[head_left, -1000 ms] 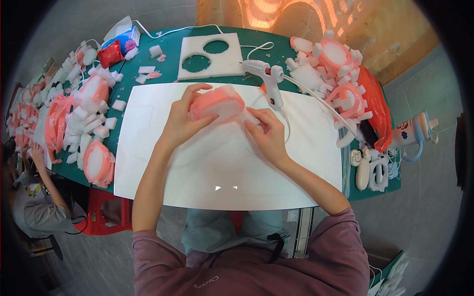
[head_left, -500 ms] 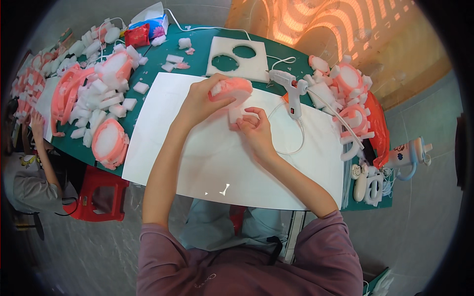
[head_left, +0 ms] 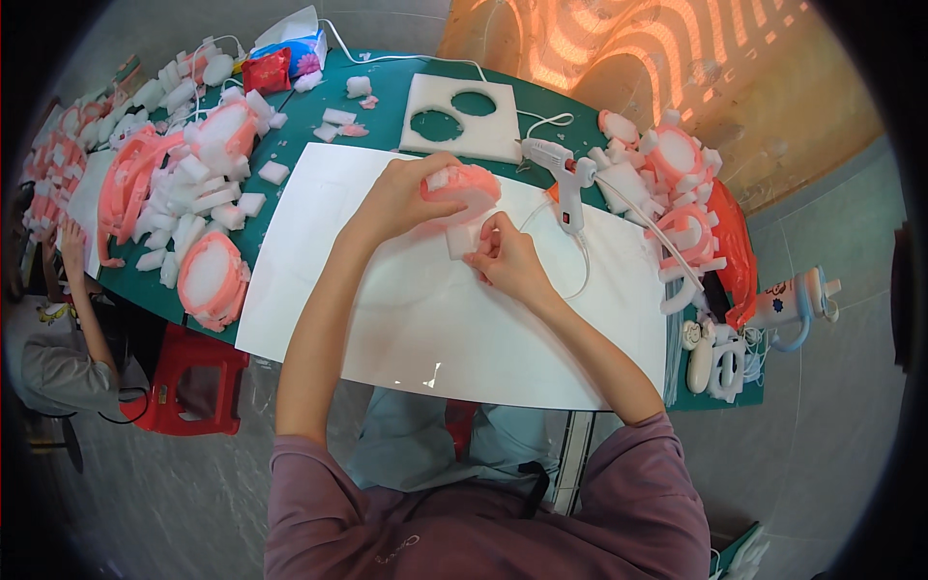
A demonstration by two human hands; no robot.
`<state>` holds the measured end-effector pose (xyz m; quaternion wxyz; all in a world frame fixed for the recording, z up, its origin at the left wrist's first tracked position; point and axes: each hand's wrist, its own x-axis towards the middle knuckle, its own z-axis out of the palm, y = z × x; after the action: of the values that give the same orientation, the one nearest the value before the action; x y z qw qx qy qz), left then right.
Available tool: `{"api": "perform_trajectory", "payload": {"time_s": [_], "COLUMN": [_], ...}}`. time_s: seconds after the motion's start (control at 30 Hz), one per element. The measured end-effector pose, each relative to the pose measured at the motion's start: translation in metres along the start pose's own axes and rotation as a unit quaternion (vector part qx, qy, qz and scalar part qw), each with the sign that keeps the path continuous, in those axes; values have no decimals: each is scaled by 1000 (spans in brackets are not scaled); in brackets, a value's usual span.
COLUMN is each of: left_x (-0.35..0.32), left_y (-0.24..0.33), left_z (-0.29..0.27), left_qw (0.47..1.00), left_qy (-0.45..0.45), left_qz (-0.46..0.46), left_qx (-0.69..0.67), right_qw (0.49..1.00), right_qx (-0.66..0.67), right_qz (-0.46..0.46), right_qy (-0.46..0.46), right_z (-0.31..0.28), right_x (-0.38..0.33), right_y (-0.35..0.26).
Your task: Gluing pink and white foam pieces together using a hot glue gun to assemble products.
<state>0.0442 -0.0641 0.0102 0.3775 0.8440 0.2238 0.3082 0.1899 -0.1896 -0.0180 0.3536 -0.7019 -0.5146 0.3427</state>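
My left hand (head_left: 398, 201) is closed around a round piece of foam wrapped in pink (head_left: 472, 186), held above a white sheet. Below its rim sits a small white foam block (head_left: 462, 241), which looks pressed against the pink piece; whether it is stuck there I cannot tell. The fingers of my right hand (head_left: 510, 259) are pinched on the block's right side. Past my right hand, a white glue gun (head_left: 568, 184) rests on the sheet's far right part, its cable curling down onto the sheet.
The white sheet (head_left: 406, 338) covers the green table's (head_left: 372, 121) near middle. Beyond lies a foam board (head_left: 498, 140) with two round holes. Pink and white foam pieces (head_left: 208, 179) crowd the left; more (head_left: 677, 155) lie right beside a red bag (head_left: 732, 251). A co-worker's arm (head_left: 82, 280) reaches in left.
My right hand has shifted slightly right and down, its fingers now curled more tightly at the white block. The pink piece has moved a little right and down with my left hand.
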Motion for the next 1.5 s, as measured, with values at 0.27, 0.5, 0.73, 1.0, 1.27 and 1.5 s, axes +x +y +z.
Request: {"api": "perform_trajectory", "payload": {"time_s": [0.27,0.5,0.73,1.0,1.27,1.5], "left_x": [16,11,9,11,6,3], "left_y": [8,12,16,-6,-44,-38], "left_z": [-5,3,-2,-7,-17,-13], "left_qw": [998,999,996,959,844,849], "left_qy": [-52,-26,-26,110,359,251], "left_qz": [3,31,-69,-3,-57,37], "left_qx": [44,26,47,-260,-395,-464], "right_qw": [949,937,942,944,942,942], "right_qx": [-101,-113,-94,-88,-105,-107], "right_qz": [-238,-308,-309,-305,-307,-306], "right_qy": [183,119,89,88,82,81], "right_z": [-45,-47,-52,-48,-53,-55], "right_x": [1,30,29,28,33,33], "right_y": [-42,-37,-42,-43,-38,-36]}}
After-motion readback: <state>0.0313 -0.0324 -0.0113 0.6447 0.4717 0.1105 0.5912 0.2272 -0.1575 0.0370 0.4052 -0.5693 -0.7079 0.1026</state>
